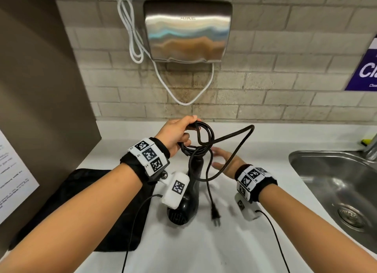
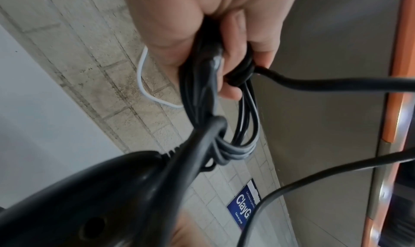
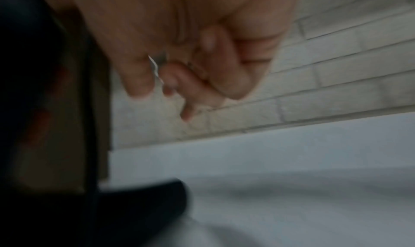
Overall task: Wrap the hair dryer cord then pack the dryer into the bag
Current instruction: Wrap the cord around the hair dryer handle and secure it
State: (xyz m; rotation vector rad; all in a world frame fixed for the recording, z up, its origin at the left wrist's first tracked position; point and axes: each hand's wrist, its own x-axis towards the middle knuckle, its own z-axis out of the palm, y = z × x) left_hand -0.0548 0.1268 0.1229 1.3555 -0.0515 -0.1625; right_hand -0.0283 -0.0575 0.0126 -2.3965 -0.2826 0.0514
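My left hand (image 1: 179,129) grips a bundle of coiled black cord (image 1: 204,134) above the counter; the left wrist view shows fingers curled round the cord loops (image 2: 244,126). The black hair dryer (image 1: 192,197) hangs handle-up below that hand, its head low over the countertop. A loose length of cord arcs to the right and ends in the plug (image 1: 215,214), which dangles just over the counter. My right hand (image 1: 226,160) is blurred, fingers spread, beside the loose cord and holding nothing. The black bag (image 1: 85,201) lies flat on the left.
A steel sink (image 1: 336,183) is sunk into the counter at right. On the tiled wall hang a metal hand dryer (image 1: 187,29) with a white cable (image 1: 130,27) and a blue sign (image 1: 365,68). A brown panel (image 1: 40,78) bounds the left side.
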